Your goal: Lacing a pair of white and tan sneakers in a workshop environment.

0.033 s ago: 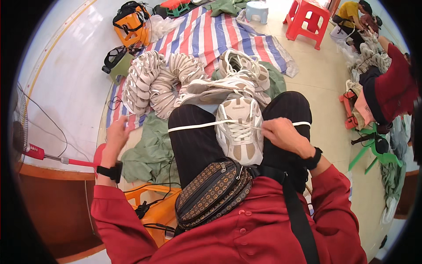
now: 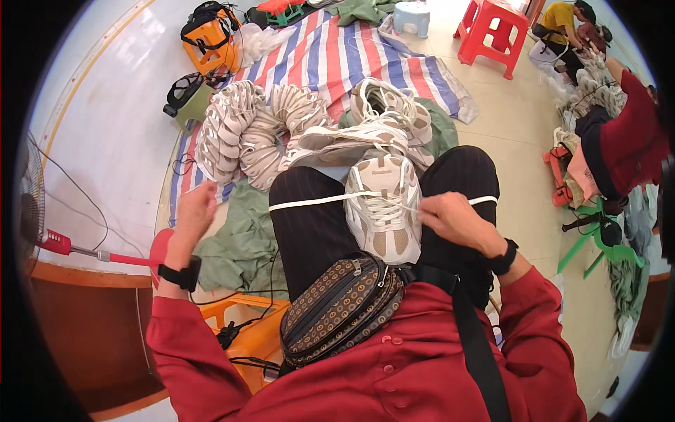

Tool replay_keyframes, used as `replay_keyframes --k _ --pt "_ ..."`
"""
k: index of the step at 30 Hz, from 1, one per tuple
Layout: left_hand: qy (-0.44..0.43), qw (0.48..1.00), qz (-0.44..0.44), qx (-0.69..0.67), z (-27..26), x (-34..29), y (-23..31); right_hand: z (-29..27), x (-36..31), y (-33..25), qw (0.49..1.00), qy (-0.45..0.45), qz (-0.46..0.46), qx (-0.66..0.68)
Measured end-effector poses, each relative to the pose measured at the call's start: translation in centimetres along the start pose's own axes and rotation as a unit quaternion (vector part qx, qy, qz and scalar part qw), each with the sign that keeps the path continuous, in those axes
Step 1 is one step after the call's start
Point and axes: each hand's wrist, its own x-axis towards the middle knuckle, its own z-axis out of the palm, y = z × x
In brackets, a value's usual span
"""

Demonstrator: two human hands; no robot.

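A beige and white sneaker [image 2: 385, 243] rests between my knees, toe toward me. White lace is threaded through its eyelets. To the left, a length of the white shoelace [image 2: 307, 203] crosses my left thigh. Just right of the sneaker, my right hand [image 2: 457, 219] is closed, fingers pinched on a thin strand of lace from the eyelets; more lace shows beyond the hand on my right thigh. Well away from the sneaker, my left hand [image 2: 197, 209] is raised over the green cloth's far-left side. Its fingers look curled and slightly blurred, and whatever they hold is hidden.
Beyond my knees, rows of stacked shoe uppers [image 2: 228, 133] and loose sneakers [image 2: 383, 112] lie on a striped sheet [image 2: 337, 53]. A pink pole [image 2: 126, 259] and a fan [image 2: 31, 197] stand left. A red stool [image 2: 492, 35] is far right; co-workers sit along the right.
My left hand has shifted slightly right and upward, and its fingers have curled in. My right hand has dropped a little. The sneaker stays in place.
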Motion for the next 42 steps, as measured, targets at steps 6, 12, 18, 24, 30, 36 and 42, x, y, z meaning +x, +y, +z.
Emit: replay_keyframes --k 6,12,18,24,30,36,42 --pt "-0.108 0.961 0.194 -0.168 -0.7 1.3 16.8 -2.1 -3.0 -3.5 0.991 -0.048 -0.026 0.121" --pt "-0.121 0.906 0.31 -0.261 2.5 3.1 25.8 -7.6 -5.1 -7.5 0.975 -0.051 0.014 0.218" --pt "-0.294 0.824 0.304 -0.377 1.2 3.5 29.4 -10.3 -6.7 -8.1 0.943 0.026 0.049 0.327" --pt "-0.321 0.82 -0.02 -0.474 -3.9 3.3 22.0 -10.4 -7.9 -5.4 0.884 0.179 0.082 0.423" --pt "-0.258 0.841 -0.058 -0.472 -3.7 0.0 16.3 -8.9 -6.1 -4.1 0.895 0.146 0.09 0.411" --pt "-0.237 0.899 -0.005 -0.369 -2.0 -0.7 15.6 -8.9 -4.7 -5.3 0.893 0.122 0.096 0.422" --pt "-0.168 0.882 0.068 -0.434 -1.8 3.3 23.7 -5.7 -1.0 -7.7 0.953 0.002 0.006 0.304"
